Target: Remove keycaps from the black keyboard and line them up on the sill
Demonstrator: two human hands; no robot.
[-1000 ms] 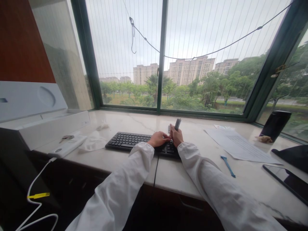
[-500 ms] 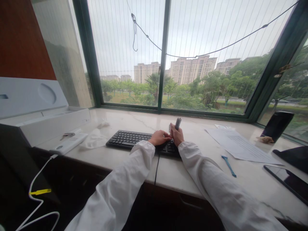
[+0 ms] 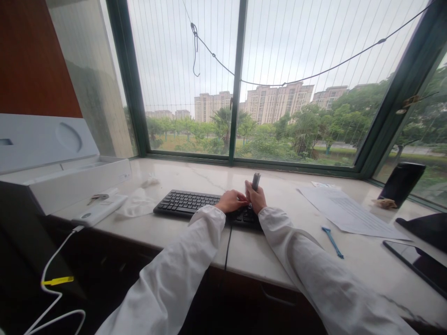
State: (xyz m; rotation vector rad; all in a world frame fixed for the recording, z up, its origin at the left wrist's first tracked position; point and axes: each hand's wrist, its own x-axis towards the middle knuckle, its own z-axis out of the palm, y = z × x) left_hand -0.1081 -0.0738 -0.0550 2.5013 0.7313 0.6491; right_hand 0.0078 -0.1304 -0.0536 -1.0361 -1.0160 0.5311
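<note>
Both hands are together over the right part of a black keyboard, which lies on the pale stone counter. My right hand is closed around a slim grey tool; its upper end sticks up out of the fist, and the lower end is hidden. Beside it, my left hand has its fingers drawn together, the tips meeting near the right hand just above the keys. Whatever those left fingertips may grip is too small or hidden to make out.
To the left are an open white box, a white power strip with keys on it, and crumpled plastic. On the right lie paper sheets, a blue strip-like tool and a phone. Windows stand behind.
The grey tool in my right hand has shifted slightly left and down and tilts a little differently. My left hand has stayed almost in place.
</note>
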